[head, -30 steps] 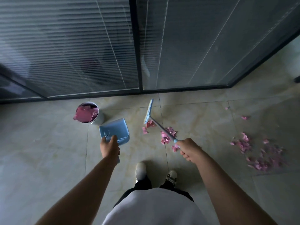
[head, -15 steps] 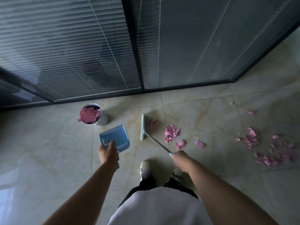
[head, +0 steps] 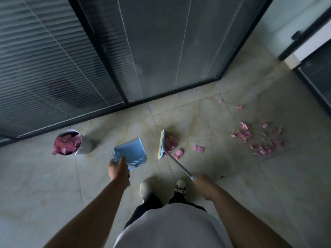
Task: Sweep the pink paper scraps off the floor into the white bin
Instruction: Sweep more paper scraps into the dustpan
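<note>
My left hand (head: 118,170) grips the handle of a light blue dustpan (head: 130,152), held just above the floor with its mouth facing right. My right hand (head: 204,185) holds the thin handle of a small blue broom (head: 161,144), whose head stands on the tile a short gap right of the pan. A small pile of pink scraps (head: 171,142) lies against the broom head's right side. A larger scatter of pink scraps (head: 259,138) lies far right. The white bin (head: 84,146), filled with pink paper, stands left of the dustpan.
A glass wall with blinds and a black frame (head: 125,97) runs along the back. More dark framing (head: 311,83) stands at the far right. My two shoes (head: 162,189) are on the beige tiles just below the broom.
The broom head has swung around to the left side of the near scraps and set down beside the dustpan. The view has shifted right, and the scraps lie tighter against the broom.
</note>
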